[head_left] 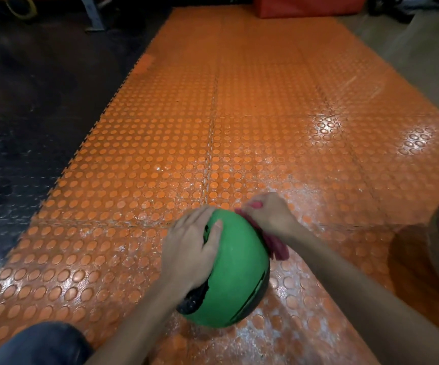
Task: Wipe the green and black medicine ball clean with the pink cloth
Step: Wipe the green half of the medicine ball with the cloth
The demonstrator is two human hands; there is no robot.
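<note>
Medicine ball (239, 264) sat on the orange studded mat (213, 127). Left hand (189, 248) lay spread on its top-left, steadying; right hand (268, 214) gripped the pink cloth (278, 248) against the upper-right side. Wiping looked mid-way: 1 patch under cloth, underside likely untouched.

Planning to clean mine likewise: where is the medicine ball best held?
Likely its upper left curve, from above-left, palm spread like the left hand: the medicine ball is round, handleless, and the right hand holds the pink cloth against the opposite side.
</note>
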